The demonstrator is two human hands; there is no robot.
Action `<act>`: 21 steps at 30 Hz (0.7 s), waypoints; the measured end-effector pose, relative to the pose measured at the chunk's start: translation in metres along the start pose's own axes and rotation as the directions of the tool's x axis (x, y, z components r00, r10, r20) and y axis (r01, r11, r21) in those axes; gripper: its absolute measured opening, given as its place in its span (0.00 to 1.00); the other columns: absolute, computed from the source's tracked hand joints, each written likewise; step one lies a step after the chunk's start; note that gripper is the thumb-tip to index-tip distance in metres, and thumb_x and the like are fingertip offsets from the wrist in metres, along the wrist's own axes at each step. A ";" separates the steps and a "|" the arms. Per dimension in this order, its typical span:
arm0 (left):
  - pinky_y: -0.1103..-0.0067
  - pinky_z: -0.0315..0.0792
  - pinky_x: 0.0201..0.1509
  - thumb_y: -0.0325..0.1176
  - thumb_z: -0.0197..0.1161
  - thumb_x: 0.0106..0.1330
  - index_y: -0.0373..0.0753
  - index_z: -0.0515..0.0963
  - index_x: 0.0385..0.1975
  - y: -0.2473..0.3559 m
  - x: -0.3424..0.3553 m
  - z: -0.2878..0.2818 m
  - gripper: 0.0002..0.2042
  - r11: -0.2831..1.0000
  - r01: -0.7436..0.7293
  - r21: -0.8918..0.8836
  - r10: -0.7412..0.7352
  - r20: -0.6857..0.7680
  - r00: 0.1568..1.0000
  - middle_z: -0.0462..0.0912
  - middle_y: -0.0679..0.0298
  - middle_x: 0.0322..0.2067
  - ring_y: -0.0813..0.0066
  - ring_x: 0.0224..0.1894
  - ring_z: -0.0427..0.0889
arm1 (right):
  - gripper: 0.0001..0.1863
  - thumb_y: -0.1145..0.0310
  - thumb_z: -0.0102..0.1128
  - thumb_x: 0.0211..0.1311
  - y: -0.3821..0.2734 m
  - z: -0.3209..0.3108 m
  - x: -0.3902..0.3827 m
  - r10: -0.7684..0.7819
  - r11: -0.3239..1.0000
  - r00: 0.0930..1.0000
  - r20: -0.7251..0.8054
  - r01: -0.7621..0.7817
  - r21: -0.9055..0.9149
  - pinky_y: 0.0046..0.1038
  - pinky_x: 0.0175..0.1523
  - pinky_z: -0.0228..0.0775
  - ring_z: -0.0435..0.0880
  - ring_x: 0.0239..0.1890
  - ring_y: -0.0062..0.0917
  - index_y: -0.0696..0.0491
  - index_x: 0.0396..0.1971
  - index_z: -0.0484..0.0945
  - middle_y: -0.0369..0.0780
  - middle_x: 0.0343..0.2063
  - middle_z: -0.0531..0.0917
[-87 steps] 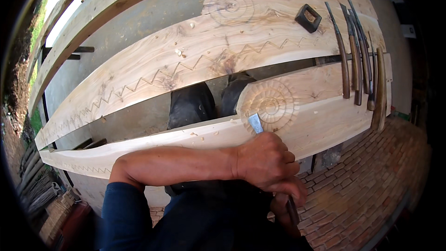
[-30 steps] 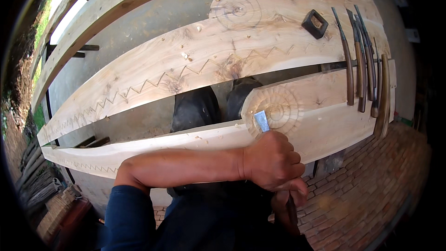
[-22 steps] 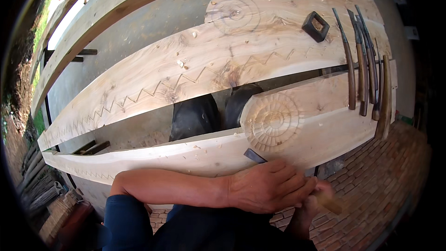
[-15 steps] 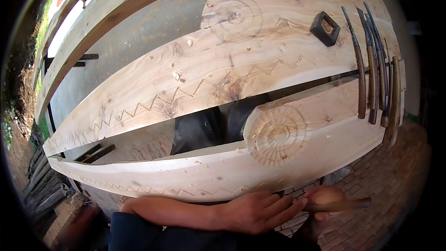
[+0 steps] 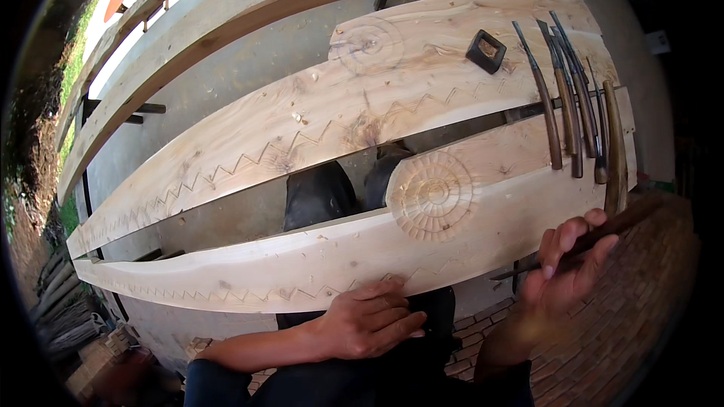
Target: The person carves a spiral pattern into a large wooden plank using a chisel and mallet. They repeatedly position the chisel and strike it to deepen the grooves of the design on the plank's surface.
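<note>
Watching this through the head cam, and what I keep looking at is how the chisel (image 5: 627,220) sits compared with the carving.

The right hand (image 5: 567,258) has it, fingers wrapped around the handle, lifted off past the front edge of the near board (image 5: 498,218). Its long axis runs slantwise for me: handle butt out to the right and away from the body, thin dark blade aimed left and a bit back toward the body. So it's lying roughly across the row of tools (image 5: 566,98), which all point away with their handles this way. The butt looks just beside the near end of a stout wooden stick (image 5: 615,143) in my view, but I can't tell if they touch.

The round, ringed rosette (image 5: 434,196) on that same board is left of the right hand and farther out, and the blade end is the side of the chisel nearest it. Honestly the left hand (image 5: 369,324) looks slightly closer to the rosette, almost straight out from it and a little to the right. That hand is loose, fingers half curled, nothing I can see in it, with the thumb side up by the board's front edge. Contact there? Can't tell from this angle.
</note>
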State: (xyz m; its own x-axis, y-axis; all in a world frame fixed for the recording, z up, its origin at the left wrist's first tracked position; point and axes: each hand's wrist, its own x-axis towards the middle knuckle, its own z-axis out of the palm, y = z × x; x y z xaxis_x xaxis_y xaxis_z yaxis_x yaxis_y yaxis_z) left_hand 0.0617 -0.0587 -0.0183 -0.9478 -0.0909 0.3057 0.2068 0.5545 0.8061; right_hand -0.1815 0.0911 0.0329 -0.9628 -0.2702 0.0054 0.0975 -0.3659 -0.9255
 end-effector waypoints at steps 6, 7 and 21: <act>0.73 0.83 0.51 0.28 0.73 0.72 0.33 0.90 0.44 -0.049 0.073 -0.060 0.07 0.884 0.403 -0.238 -0.449 -0.187 0.874 0.92 0.58 0.38 0.67 0.43 0.92 | 0.27 0.49 0.49 0.88 0.046 0.114 0.062 0.180 0.983 0.959 0.219 -0.182 -0.010 0.18 0.24 0.59 0.73 0.19 0.15 0.61 0.54 0.81 0.44 0.35 0.88; 0.74 0.82 0.52 0.28 0.72 0.74 0.32 0.89 0.46 -0.062 0.088 -0.066 0.08 0.844 0.427 -0.325 -0.494 -0.160 0.854 0.92 0.58 0.40 0.70 0.45 0.90 | 0.26 0.49 0.51 0.87 0.057 0.133 0.066 0.192 0.980 0.956 0.223 -0.197 0.001 0.18 0.24 0.59 0.74 0.20 0.15 0.61 0.54 0.81 0.44 0.35 0.88; 0.70 0.82 0.48 0.26 0.74 0.68 0.31 0.88 0.44 -0.125 0.120 -0.045 0.09 0.928 0.226 -0.297 -0.312 -0.282 0.907 0.90 0.55 0.47 0.57 0.44 0.90 | 0.28 0.49 0.50 0.88 0.120 0.166 0.090 0.398 0.916 0.876 0.271 -0.394 -0.072 0.19 0.21 0.52 0.66 0.17 0.14 0.62 0.61 0.79 0.41 0.29 0.85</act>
State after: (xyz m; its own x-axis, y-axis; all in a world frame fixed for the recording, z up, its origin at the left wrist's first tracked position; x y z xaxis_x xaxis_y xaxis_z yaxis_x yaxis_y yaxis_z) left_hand -0.0671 -0.1761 -0.0596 -0.8558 -0.4890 0.1689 0.0494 0.2478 0.9676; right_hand -0.2148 -0.1250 -0.0148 -0.7363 -0.6242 -0.2611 0.4506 -0.1645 -0.8774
